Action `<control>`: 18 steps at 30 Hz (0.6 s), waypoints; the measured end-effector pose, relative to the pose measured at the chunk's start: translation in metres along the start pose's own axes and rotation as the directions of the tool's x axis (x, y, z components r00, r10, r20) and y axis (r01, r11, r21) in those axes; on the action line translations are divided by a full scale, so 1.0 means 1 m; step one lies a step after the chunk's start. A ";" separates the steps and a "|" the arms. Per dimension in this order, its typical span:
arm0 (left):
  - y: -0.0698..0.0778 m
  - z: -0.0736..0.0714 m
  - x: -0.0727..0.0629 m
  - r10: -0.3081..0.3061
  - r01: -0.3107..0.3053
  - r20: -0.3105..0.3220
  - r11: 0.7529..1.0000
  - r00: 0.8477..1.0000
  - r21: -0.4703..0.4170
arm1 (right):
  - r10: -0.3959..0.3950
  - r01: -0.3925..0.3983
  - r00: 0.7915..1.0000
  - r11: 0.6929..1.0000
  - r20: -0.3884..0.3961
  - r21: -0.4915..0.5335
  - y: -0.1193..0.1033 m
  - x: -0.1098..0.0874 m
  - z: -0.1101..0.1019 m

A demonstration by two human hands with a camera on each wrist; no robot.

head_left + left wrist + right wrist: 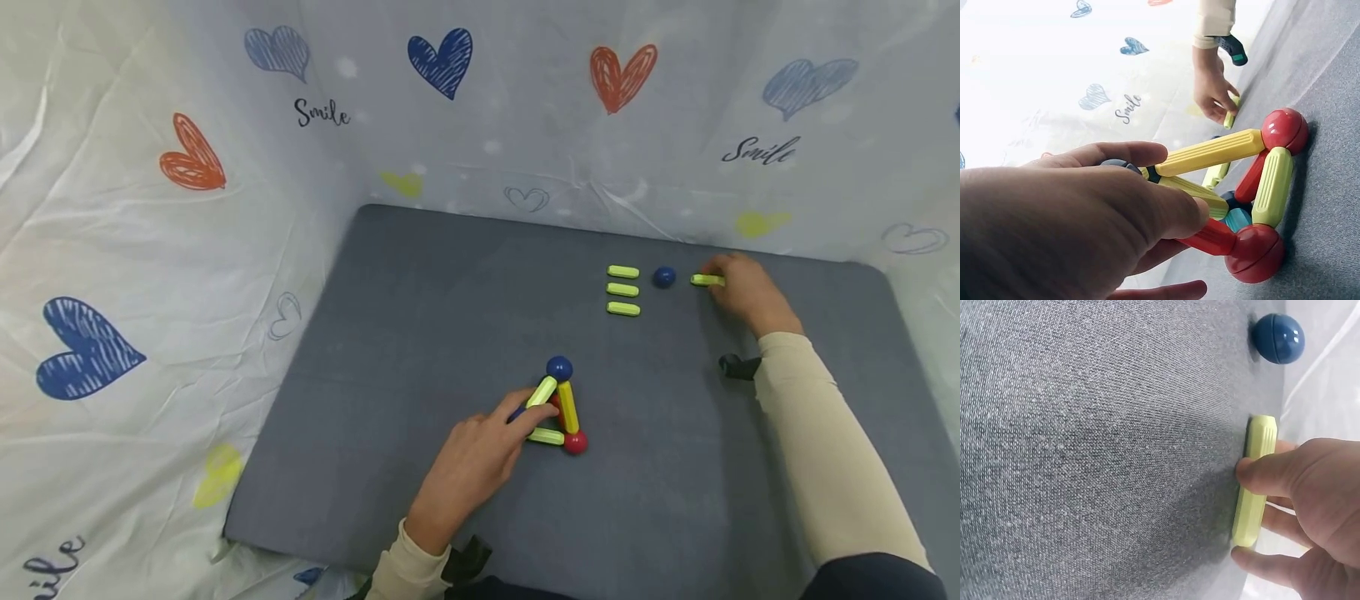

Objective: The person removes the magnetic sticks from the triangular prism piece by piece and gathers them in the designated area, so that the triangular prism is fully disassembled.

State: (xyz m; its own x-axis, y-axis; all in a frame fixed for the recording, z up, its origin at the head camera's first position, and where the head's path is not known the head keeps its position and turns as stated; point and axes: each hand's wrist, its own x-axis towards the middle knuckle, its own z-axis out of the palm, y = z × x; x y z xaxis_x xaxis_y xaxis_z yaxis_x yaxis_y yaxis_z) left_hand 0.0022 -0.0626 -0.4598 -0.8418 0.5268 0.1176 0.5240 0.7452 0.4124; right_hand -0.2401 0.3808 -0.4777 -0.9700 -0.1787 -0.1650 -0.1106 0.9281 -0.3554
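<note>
In the head view, the step in hand looks like fetching a piece: the right arm is stretched well forward, its right hand [746, 292] over a pale green rod [703, 280] beside a loose blue ball [663, 277], while the left hand [474, 454] steadies the stick-and-ball frame [568, 407] on the grey mat [450, 292]. The left wrist view shows thumb and fingers closed about the frame (the exact contact is partly hidden). In the right wrist view, the thumb pinches the rod against fingers behind; next probably calls for a firm lift.
</note>
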 end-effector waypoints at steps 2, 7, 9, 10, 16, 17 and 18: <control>0.000 0.000 0.000 0.004 -0.004 0.001 1.000 1.000 -0.001 | 0.006 -0.006 1.000 1.000 -0.005 0.006 0.000 0.000 0.001; 0.001 0.001 0.001 0.010 -0.010 0.000 1.000 1.000 -0.005 | -0.017 0.016 0.996 1.000 -0.085 -0.006 -0.011 -0.007 -0.002; 0.001 0.001 0.002 0.010 -0.010 0.003 1.000 1.000 -0.006 | -0.049 0.047 0.988 0.999 -0.146 -0.018 -0.028 -0.013 -0.007; 0.001 0.001 0.002 0.010 -0.010 0.005 1.000 1.000 -0.005 | -0.074 0.071 0.982 0.997 -0.176 -0.024 -0.039 -0.016 -0.010; 0.001 0.003 0.005 0.011 -0.011 0.006 1.000 1.000 0.002 | -0.322 0.333 0.924 0.943 -0.207 0.018 -0.119 -0.047 -0.025; 0.000 0.003 0.005 0.011 -0.011 0.004 1.000 1.000 0.001 | -0.375 0.389 0.909 0.920 -0.183 0.045 -0.131 -0.053 -0.023; 0.000 0.003 0.006 0.012 -0.012 -0.001 1.000 1.000 0.003 | -0.426 0.441 0.891 0.894 -0.154 0.076 -0.142 -0.059 -0.021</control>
State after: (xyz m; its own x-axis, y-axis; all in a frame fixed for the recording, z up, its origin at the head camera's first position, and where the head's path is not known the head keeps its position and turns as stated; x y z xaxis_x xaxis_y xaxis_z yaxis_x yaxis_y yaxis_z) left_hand -0.0022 -0.0584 -0.4621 -0.8356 0.5354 0.1232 0.5344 0.7400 0.4085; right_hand -0.1713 0.2661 -0.3977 -0.8508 -0.5046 0.1465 -0.5100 0.7262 -0.4610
